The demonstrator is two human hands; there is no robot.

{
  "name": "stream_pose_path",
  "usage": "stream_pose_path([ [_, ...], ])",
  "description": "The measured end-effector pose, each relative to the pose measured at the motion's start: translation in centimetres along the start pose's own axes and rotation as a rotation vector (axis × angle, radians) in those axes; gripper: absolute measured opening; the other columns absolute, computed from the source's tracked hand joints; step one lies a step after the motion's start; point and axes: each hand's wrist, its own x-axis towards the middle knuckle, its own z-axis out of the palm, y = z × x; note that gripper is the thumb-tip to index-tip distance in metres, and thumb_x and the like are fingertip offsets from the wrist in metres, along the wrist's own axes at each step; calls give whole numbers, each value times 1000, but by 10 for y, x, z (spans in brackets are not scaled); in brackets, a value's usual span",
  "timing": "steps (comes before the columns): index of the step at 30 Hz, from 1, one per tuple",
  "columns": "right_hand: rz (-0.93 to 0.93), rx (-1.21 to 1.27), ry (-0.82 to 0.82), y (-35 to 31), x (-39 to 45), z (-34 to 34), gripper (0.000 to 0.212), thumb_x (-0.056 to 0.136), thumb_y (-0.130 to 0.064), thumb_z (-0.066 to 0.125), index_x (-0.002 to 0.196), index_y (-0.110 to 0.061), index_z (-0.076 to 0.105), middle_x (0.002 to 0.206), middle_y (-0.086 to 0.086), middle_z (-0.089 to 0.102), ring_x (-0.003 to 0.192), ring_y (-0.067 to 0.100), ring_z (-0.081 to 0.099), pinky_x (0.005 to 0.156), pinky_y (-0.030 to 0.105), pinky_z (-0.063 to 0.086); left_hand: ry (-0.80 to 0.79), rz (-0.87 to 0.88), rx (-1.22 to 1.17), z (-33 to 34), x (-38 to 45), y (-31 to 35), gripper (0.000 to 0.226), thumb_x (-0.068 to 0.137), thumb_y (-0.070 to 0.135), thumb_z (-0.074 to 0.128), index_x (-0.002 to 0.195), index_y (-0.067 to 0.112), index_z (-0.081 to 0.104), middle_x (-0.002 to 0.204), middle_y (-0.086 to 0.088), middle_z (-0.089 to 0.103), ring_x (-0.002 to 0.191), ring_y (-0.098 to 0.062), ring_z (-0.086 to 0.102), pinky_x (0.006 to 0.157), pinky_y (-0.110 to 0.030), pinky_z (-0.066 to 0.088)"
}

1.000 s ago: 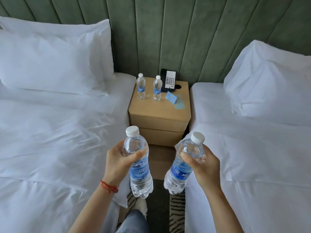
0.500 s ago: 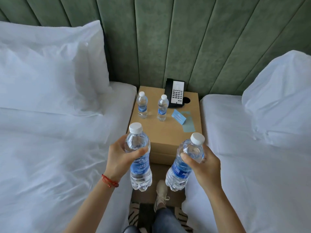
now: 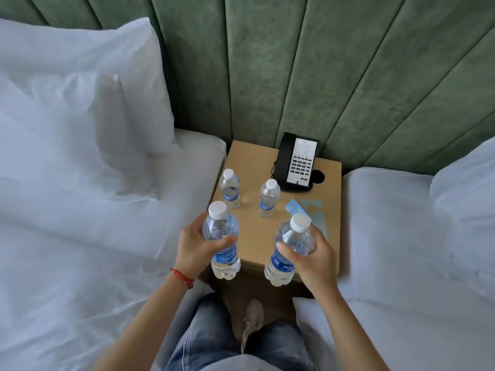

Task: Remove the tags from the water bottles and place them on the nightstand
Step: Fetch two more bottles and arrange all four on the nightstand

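My left hand (image 3: 197,243) grips a clear water bottle (image 3: 223,253) with a white cap and blue label, held upright over the front left of the wooden nightstand (image 3: 251,162). My right hand (image 3: 314,257) holds a second such bottle (image 3: 285,259), tilted slightly, over the front right. Two more bottles stand on the nightstand: one at the left (image 3: 229,189) and one in the middle (image 3: 268,198). A blue tag (image 3: 294,208) lies on the top next to a pale blue card (image 3: 314,210). I see no tag on any bottle.
A black and white desk phone (image 3: 296,163) sits at the back of the nightstand beside a round hole (image 3: 318,177). White beds with pillows flank it left (image 3: 80,210) and right (image 3: 415,236). A green padded headboard (image 3: 294,62) rises behind. My jeans and a shoe (image 3: 253,315) are below.
I have moved closer to the nightstand, and both hands carried their bottles forward until they hang over its front edge. The two standing bottles have not moved.
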Motion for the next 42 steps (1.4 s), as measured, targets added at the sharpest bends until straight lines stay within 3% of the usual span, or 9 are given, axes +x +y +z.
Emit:
stream_pose_path([
  [2,26,-12,-8,4,16,8,51,51,-57,70,99,-46,55,92,-27,66,88,-9,60,69,12,45,-25,-32,22,3,19,-6,47,61,14,84,101,21,60,89,9,69,79,1,66,64,-15,52],
  [5,62,-33,14,13,35,23,56,52,-50,76,102,-37,57,96,-15,67,91,1,63,76,23,50,-64,-48,96,6,45,-21,56,58,24,85,108,21,59,94,5,69,84,-6,66,71,-21,53],
  [8,90,-52,42,21,49,40,49,55,-39,81,97,-43,55,98,-14,67,91,1,63,79,22,50,-81,-77,173,9,69,-38,60,54,26,86,106,24,56,97,4,66,90,-15,63,79,-31,51],
  [13,175,-95,92,40,69,67,54,60,-29,84,106,-25,56,100,-6,67,90,7,62,75,8,44,-132,-124,198,14,97,-62,64,50,27,85,106,31,53,91,17,61,84,-2,59,68,-7,42],
  [17,229,-127,112,51,81,82,55,59,-29,85,105,-25,54,94,-10,65,85,6,61,67,0,39,-140,-153,214,18,114,-73,61,50,26,86,102,27,53,87,16,59,77,5,55,60,4,36],
  [25,271,-160,86,72,103,103,60,59,-22,85,107,-14,51,85,-21,57,83,10,58,65,-1,36,-167,-231,283,30,130,-95,64,53,23,85,106,19,50,92,9,57,78,-8,51,57,-1,35],
  [28,304,-154,83,80,109,107,61,59,-22,85,108,-14,50,87,-12,59,83,13,58,65,4,36,-156,-274,285,37,133,-101,63,54,23,85,105,22,49,91,10,56,79,-9,50,58,-6,30],
  [35,318,-168,30,94,114,111,62,60,-20,83,110,-18,47,95,-6,60,86,14,58,64,-2,35,-144,-305,251,44,140,-113,63,54,17,85,106,20,50,89,10,57,75,-2,50,53,-2,37],
  [42,300,-176,-23,101,114,109,64,57,-18,85,109,-19,48,89,-26,55,80,-5,56,66,-6,34,-212,-271,268,44,144,-119,62,54,14,85,106,19,51,91,9,59,78,-3,53,58,0,37],
])
